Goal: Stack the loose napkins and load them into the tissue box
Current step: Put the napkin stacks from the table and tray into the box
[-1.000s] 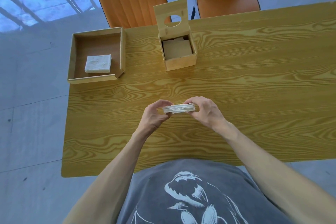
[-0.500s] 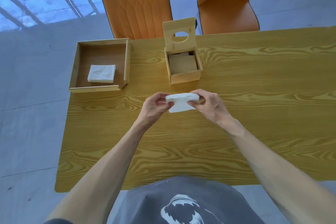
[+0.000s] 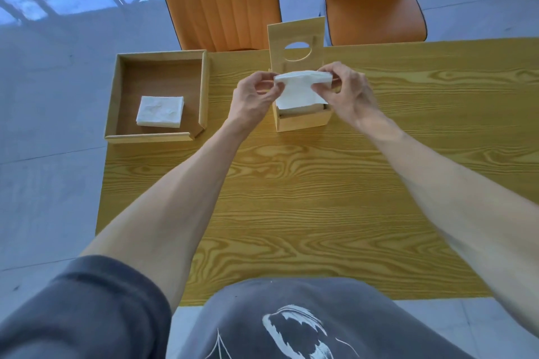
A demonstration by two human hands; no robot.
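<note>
A stack of white napkins [image 3: 300,90] hangs bent between both hands, directly over the open wooden tissue box [image 3: 303,122]. My left hand [image 3: 253,96] pinches the stack's left end and my right hand [image 3: 347,93] pinches its right end. The stack's lower edge dips into the box mouth. The box lid [image 3: 297,44], with an oval hole, stands upright behind it. A second pile of napkins [image 3: 160,111] lies in the wooden tray [image 3: 116,90] at the left.
The wooden table [image 3: 320,198] stretches wide to the right and toward me. Two orange chairs [image 3: 221,0] stand at its far edge. The tray sits at the table's far left corner, close to the edge.
Both hands carried the napkin stack away from me, from the table's middle to above the tissue box, and the stack now sags into the box mouth.
</note>
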